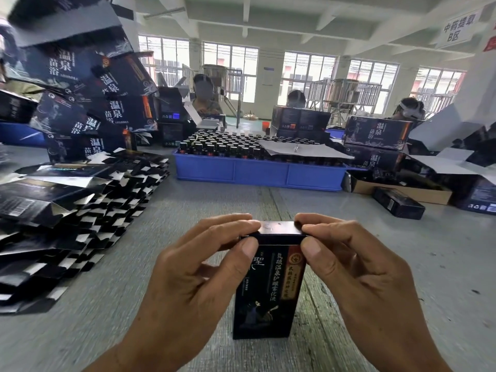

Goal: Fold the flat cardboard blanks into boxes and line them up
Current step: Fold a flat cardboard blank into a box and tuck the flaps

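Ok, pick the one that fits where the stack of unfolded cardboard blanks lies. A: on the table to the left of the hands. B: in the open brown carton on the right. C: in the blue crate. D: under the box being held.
A: the flat blanks lie fanned in a pile on the grey table, left of the left hand and right hand, which pinch the top of the upright box.

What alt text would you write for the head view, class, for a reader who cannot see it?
Two hands, left hand and right hand, pinch the top of an upright dark box on a grey table. Flat blanks are piled left; a blue tray of bottles sits behind.
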### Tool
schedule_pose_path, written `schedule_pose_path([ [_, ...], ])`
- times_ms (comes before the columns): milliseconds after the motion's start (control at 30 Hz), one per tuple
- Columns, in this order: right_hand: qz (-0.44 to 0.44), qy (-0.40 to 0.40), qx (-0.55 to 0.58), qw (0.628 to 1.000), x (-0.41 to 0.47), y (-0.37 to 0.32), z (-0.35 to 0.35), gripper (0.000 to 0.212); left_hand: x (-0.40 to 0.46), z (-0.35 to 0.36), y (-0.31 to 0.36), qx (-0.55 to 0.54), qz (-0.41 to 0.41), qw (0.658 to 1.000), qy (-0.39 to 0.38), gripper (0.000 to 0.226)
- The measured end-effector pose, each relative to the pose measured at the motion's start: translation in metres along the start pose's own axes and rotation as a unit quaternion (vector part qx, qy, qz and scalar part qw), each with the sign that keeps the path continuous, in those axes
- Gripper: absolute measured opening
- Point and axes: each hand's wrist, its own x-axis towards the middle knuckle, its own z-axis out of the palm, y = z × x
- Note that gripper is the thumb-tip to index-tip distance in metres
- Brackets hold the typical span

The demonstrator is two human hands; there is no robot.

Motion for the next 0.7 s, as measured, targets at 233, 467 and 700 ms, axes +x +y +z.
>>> schedule_pose_path([
  [233, -0.052, -0.002, -0.071, 0.996, 0.001, 0.005, 0.000, 0.012, 0.002, -0.004, -0.003, 0.063, 0.025, 0.998, -0.005, 0.021],
  [467, 0.013, 0.003, -0.036, 0.999, 0.001, 0.010, 0.000, 0.018, -0.004, -0.003, -0.013, 0.110, -0.007, 0.992, -0.069, 0.043],
  [700, 0.131, -0.125, -0.169, 0.969, -0.007, 0.024, 0.007, 0.067, -0.001, -0.006, -0.025, 0.076, -0.143, 0.986, -0.029, 0.070],
])
